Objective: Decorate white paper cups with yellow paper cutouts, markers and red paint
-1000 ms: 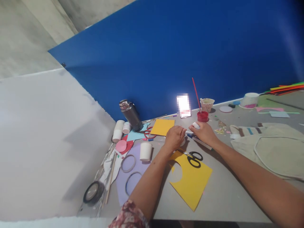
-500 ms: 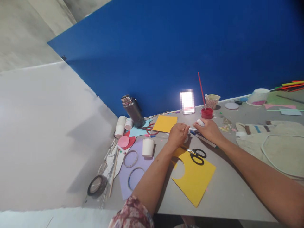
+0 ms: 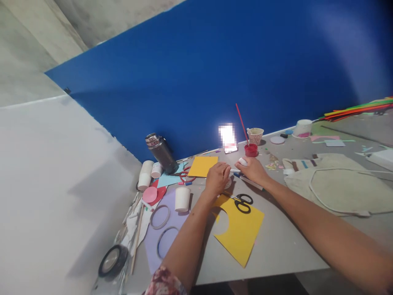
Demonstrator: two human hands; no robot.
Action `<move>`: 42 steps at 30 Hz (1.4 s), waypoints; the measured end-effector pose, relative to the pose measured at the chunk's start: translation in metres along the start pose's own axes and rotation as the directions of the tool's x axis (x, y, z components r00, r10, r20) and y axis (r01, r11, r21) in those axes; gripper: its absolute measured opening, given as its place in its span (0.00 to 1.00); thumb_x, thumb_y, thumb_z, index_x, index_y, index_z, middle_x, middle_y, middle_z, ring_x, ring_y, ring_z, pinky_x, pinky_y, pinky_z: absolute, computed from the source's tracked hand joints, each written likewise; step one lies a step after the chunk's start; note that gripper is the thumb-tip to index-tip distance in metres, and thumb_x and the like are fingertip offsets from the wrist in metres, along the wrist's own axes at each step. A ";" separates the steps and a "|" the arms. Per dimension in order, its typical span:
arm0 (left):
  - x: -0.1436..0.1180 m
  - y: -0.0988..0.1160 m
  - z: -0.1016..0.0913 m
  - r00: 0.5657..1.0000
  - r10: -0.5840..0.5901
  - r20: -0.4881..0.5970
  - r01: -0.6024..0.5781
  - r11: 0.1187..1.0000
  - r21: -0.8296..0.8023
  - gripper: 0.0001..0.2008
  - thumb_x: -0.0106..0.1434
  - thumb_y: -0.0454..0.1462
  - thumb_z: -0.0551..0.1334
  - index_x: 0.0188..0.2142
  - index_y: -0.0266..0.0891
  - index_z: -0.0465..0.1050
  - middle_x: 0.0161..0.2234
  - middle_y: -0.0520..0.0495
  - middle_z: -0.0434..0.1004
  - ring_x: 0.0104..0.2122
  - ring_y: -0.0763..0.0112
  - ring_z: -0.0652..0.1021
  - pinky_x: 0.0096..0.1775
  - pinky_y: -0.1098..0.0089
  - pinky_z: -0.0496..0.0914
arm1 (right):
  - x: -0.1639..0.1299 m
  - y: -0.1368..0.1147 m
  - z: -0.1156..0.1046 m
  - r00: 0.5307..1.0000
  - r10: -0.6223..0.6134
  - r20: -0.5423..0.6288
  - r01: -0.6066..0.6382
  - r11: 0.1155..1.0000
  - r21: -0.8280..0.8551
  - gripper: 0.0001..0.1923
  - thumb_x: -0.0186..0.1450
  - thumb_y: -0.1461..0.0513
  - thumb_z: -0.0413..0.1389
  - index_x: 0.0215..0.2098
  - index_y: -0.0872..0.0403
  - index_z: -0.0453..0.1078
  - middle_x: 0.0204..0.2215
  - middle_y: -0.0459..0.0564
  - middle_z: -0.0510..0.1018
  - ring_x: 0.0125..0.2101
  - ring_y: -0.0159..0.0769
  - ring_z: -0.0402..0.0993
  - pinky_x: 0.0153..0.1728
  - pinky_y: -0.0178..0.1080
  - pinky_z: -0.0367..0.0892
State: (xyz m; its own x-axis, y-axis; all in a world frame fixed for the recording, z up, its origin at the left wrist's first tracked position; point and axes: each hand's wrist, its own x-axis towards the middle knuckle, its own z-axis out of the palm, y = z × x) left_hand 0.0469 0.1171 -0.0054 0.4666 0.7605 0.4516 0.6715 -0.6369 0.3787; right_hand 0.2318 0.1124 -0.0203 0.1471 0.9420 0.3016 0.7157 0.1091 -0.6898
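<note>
Between my hands, a white marker [image 3: 236, 171] is pinched at both ends: left hand [image 3: 217, 179] curled on one, right hand [image 3: 253, 171] on the other; scissors [image 3: 243, 203] just below, on yellow paper [image 3: 242, 231].

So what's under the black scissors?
The scissors lie on a yellow paper with a round hole cut in it. The grey table is beneath; what's right under the paper is hidden.

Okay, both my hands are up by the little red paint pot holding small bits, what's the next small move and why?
Probably bring both hands back toward you. The left hand rests on a small round piece, the right hand pinches a small white thing, and the red paint pot with its brush stands just behind, easy to knock.
</note>
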 end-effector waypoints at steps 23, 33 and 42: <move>-0.037 -0.010 -0.023 0.905 -0.381 0.191 0.423 0.750 -0.508 0.49 0.54 0.33 0.72 0.72 0.46 0.53 0.65 0.33 0.67 0.54 0.56 0.80 0.57 0.54 0.73 | -0.001 -0.002 -0.002 1.000 0.027 0.003 -0.027 0.998 0.050 0.13 0.65 0.55 0.55 0.25 0.52 0.70 0.24 0.48 0.77 0.27 0.37 0.69 0.29 0.37 0.55; -0.039 -0.012 -0.008 0.891 -0.440 0.115 0.412 0.674 -0.613 0.50 0.53 0.30 0.70 0.72 0.43 0.52 0.58 0.37 0.73 0.51 0.59 0.80 0.55 0.58 0.73 | -0.001 0.006 0.000 1.000 0.005 0.015 -0.006 1.000 0.017 0.13 0.65 0.53 0.55 0.27 0.51 0.72 0.26 0.52 0.79 0.30 0.41 0.72 0.33 0.39 0.58; -0.038 -0.003 -0.022 0.854 -0.520 -0.025 0.435 0.740 -0.513 0.47 0.54 0.34 0.73 0.70 0.42 0.57 0.58 0.36 0.72 0.56 0.55 0.77 0.57 0.58 0.70 | -0.001 0.008 -0.001 1.000 -0.027 0.004 0.027 0.999 0.037 0.15 0.62 0.51 0.56 0.24 0.51 0.72 0.22 0.51 0.77 0.27 0.42 0.71 0.30 0.40 0.57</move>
State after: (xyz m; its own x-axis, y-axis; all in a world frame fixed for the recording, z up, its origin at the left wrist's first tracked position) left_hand 0.0142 0.0874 -0.0057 0.0351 0.9773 0.2090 0.4046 -0.2051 0.8912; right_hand 0.2375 0.1117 -0.0257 0.1251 0.9400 0.3173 0.6938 0.1458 -0.7053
